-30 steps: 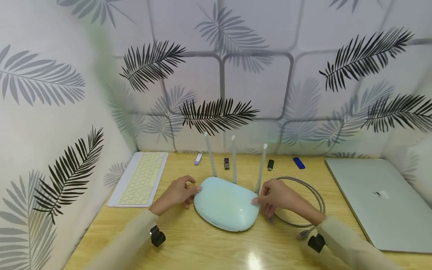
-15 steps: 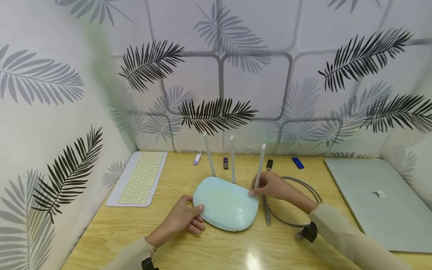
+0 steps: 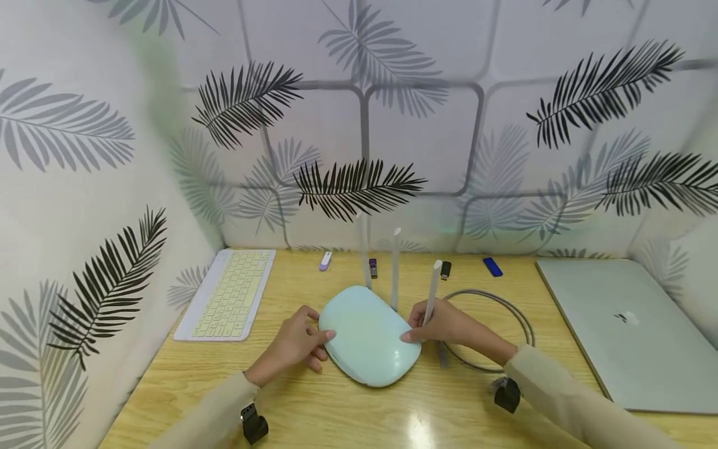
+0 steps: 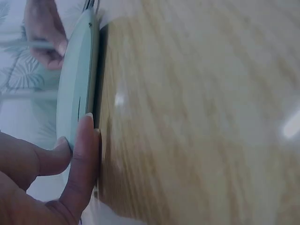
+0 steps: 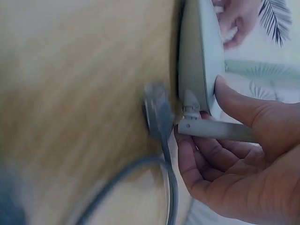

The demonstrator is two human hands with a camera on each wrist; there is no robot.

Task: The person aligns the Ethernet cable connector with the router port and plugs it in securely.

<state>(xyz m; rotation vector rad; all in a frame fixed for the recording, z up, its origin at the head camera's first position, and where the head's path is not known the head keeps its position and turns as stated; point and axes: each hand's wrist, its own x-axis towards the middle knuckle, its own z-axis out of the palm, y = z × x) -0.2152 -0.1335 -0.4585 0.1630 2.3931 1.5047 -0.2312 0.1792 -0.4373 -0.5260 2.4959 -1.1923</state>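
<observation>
A pale mint Wi-Fi router [image 3: 367, 333] with three upright antennas [image 3: 395, 268] lies on the wooden table. My left hand [image 3: 300, 340] grips its left end, thumb on the top shell and fingers at the side; the left wrist view shows a finger [image 4: 83, 161] along the lower edge. At the right end my right hand [image 3: 449, 324] holds the back corner. Its thumb [image 5: 232, 96] presses the shell while the other fingers curl behind the nearest antenna [image 5: 220, 130]. A grey network cable [image 3: 524, 321] lies coiled beside that hand, its plug [image 5: 158, 110] close to the router.
A white keyboard [image 3: 232, 299] lies at the left and a silver laptop [image 3: 622, 337], closed, at the right. Along the back sit a white-purple USB stick [image 3: 325, 260], a purple-metal one [image 3: 373, 268], a black one [image 3: 445, 270] and a blue one [image 3: 492, 267]. Patterned walls stand behind.
The router has turned clockwise, its right end coming nearer and its left antenna shifting right. My left hand slid nearer along the end, then back. My right hand moved up to the back corner.
</observation>
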